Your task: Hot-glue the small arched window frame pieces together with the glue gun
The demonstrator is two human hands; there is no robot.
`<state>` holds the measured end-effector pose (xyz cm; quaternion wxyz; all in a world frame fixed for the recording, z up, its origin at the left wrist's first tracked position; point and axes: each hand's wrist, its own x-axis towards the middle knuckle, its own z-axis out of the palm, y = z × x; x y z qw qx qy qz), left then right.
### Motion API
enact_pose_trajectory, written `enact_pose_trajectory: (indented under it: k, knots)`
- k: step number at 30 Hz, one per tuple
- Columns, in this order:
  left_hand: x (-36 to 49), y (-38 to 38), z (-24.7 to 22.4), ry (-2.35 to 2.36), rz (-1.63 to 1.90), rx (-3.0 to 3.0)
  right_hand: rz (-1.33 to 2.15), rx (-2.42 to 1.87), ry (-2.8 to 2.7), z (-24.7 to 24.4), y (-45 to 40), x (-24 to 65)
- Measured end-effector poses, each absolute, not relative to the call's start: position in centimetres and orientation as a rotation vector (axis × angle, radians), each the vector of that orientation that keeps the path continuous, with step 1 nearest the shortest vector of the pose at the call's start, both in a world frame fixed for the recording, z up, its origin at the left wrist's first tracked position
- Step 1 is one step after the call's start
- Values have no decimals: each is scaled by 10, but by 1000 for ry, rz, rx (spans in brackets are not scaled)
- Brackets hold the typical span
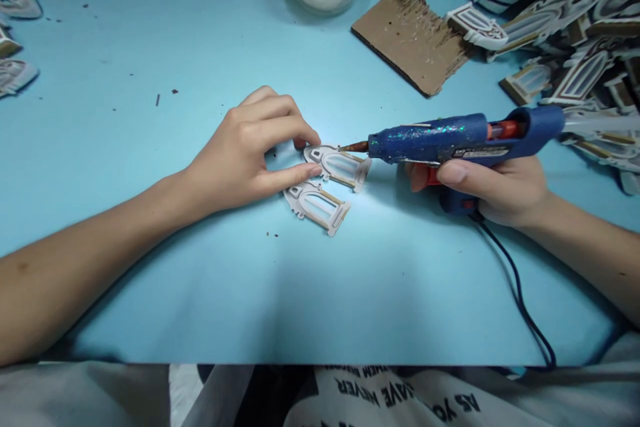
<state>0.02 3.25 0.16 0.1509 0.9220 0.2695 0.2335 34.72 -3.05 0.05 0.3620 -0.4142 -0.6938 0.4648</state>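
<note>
1. A blue, glitter-flecked hot glue gun (430,140) sits gripped in the right hand (495,193), held level, its tapered brown nozzle (354,147) pointing left, just beside the first arched piece.
2. A pale, arched cardboard piece with a window-like opening (339,167) lies flat, pinched between the left hand's (250,153) thumb and forefinger.
3. A matching arched cardboard piece (316,207) lies flat just below it.

A blue table (150,307) holds scattered cardboard cutouts (580,73).
</note>
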Motion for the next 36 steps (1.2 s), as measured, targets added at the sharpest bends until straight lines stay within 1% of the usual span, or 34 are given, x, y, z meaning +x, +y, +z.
enact_pose_trajectory:
  k: [7,14,19,24,29,36]
  knots:
    - [2,30,4,802,641,2651,1202,-1091,-1771,2,-31,347]
    - [2,33,2,766,696,2645,1210,-1106,-1786,2,-31,349]
    - [3,33,4,814,640,2558,1246,-1127,-1792,0,-32,353]
    - [1,32,5,791,656,2619,1236,-1117,-1806,-1,-32,354]
    - [1,30,7,824,619,2664,1193,-1109,-1806,4,-32,348]
    - [4,27,14,884,583,2591,1223,-1106,-1776,10,-30,343]
